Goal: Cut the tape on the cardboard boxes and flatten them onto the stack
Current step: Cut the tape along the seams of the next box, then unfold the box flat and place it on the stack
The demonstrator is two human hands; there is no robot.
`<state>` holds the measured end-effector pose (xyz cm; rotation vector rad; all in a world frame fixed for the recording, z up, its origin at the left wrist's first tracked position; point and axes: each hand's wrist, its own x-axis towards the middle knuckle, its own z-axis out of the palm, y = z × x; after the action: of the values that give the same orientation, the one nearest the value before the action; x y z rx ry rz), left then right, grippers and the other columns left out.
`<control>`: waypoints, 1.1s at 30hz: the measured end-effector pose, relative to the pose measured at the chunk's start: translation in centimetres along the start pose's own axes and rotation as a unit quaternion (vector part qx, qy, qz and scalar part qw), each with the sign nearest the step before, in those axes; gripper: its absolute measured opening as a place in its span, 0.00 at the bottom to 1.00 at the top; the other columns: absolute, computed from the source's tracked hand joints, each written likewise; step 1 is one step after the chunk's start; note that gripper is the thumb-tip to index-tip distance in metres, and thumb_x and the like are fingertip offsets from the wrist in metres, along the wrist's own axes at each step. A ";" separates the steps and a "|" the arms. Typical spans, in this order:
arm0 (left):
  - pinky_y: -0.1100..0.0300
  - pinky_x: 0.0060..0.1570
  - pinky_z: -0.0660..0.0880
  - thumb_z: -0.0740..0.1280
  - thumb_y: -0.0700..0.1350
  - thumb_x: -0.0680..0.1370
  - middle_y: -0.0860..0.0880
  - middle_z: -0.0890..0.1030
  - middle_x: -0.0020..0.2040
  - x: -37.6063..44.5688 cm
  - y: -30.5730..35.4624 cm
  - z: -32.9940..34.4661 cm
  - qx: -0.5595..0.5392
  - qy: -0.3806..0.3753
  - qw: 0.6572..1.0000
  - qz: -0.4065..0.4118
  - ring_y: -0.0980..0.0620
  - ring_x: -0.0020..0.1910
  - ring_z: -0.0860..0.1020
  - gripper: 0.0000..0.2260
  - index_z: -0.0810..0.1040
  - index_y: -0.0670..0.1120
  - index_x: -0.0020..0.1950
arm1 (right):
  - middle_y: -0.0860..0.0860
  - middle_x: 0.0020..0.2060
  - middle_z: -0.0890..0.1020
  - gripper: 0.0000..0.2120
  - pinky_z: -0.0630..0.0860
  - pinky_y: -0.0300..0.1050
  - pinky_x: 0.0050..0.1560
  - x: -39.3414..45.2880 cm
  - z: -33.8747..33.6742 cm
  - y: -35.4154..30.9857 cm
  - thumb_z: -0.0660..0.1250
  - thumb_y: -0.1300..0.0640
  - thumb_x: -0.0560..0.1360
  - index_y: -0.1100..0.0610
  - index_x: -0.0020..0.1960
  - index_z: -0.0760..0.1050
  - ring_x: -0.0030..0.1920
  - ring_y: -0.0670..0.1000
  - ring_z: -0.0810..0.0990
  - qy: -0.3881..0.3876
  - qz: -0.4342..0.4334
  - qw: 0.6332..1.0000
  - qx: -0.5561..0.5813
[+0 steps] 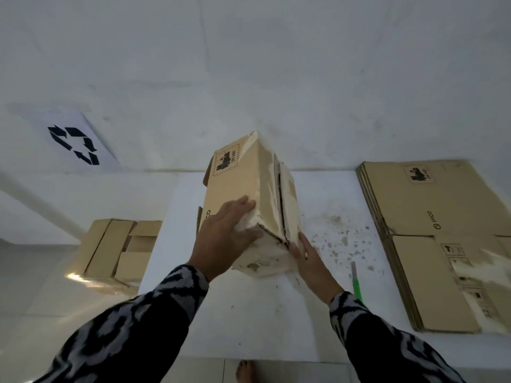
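A cardboard box with glossy clear tape on its edges lies tilted on the white table, its taped seam split open along the right face. My left hand lies over the box's near left corner, fingers bent over the taped edge. My right hand presses with straight fingers against the box's near right corner by the slit. A green-handled cutter lies on the table just right of my right wrist. The stack of flattened boxes lies at the table's right side.
Another cardboard box sits on the floor left of the table. A white sheet with a black recycling symbol hangs on the wall at the left. A bare foot shows below the table's near edge. The wall stands right behind the table.
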<state>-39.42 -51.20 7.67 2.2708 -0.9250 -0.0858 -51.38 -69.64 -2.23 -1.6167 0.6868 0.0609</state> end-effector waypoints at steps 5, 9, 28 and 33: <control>0.46 0.75 0.57 0.66 0.59 0.78 0.59 0.61 0.77 0.0 0.2 1.7 0.028 -0.045 0.999 0.012 0.53 0.78 0.57 0.27 0.64 0.61 0.75 | 0.44 0.62 0.73 0.26 0.68 0.38 0.60 -0.6 -1.9 1.3 0.61 0.38 0.78 0.49 0.72 0.71 0.59 0.46 0.74 0.071 -0.019 0.997 -0.037; 0.46 0.76 0.55 0.64 0.58 0.79 0.61 0.59 0.77 0.2 0.5 1.5 0.025 -0.051 0.998 -0.007 0.53 0.78 0.55 0.25 0.63 0.61 0.76 | 0.53 0.49 0.82 0.18 0.74 0.39 0.48 -0.1 -2.9 3.8 0.54 0.47 0.84 0.57 0.59 0.77 0.48 0.53 0.81 0.256 0.010 0.966 -0.025; 0.47 0.77 0.55 0.66 0.56 0.79 0.67 0.56 0.74 0.2 1.0 1.3 0.023 -0.070 0.997 -0.019 0.55 0.78 0.55 0.26 0.61 0.62 0.76 | 0.46 0.51 0.82 0.12 0.77 0.35 0.50 -5.6 0.5 -8.0 0.61 0.50 0.82 0.54 0.62 0.77 0.53 0.44 0.80 0.163 -0.209 0.933 0.243; 0.50 0.75 0.59 0.64 0.47 0.80 0.59 0.64 0.76 0.3 2.7 3.4 -0.010 -0.123 0.991 0.048 0.56 0.77 0.57 0.25 0.62 0.56 0.77 | 0.46 0.65 0.71 0.23 0.74 0.37 0.62 -4.2 1.3 -8.3 0.67 0.51 0.79 0.40 0.72 0.67 0.64 0.41 0.72 0.216 -0.274 0.937 -0.005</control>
<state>-41.82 -54.71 6.70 2.2270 -1.1529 -0.3366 -50.59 -66.76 6.67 -1.7977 0.5376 -0.7166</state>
